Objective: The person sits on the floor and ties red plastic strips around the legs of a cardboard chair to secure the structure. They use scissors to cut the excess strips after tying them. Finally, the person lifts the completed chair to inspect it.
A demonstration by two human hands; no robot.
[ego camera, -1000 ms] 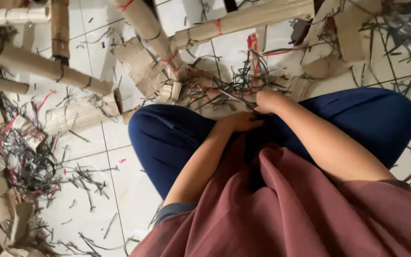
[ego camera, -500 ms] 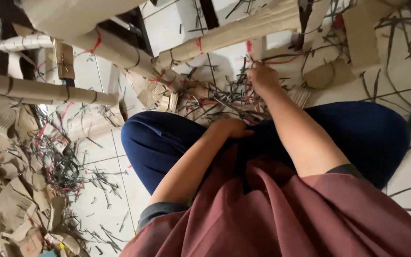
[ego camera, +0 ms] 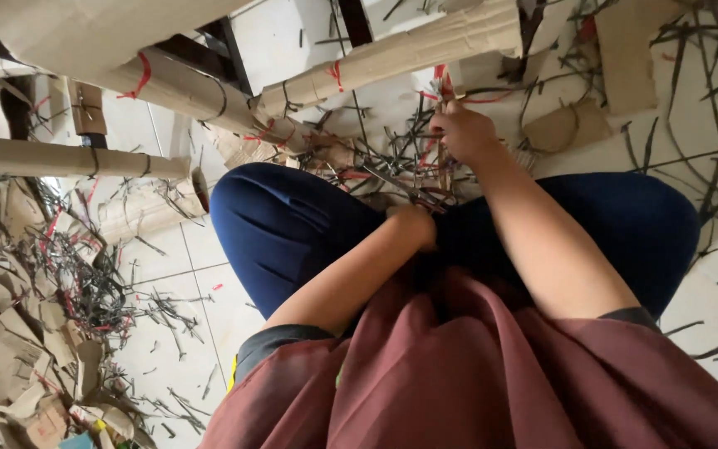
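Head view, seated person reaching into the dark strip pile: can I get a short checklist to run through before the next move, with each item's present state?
1. Right hand closed on thin strips beside the red tie: ok.
2. Left hand in view at the lap: ok; what it holds: cannot tell.
3. Rolled brown cardboard tube with red ties lies just beyond the right hand: ok.
4. Tangle of dark strips within reach before the blue-trousered knees: ok.
5. White tiled floor free of scraps: not ok.

Soft even daylight, faint shadows, slight motion blur, wide-angle stretch.
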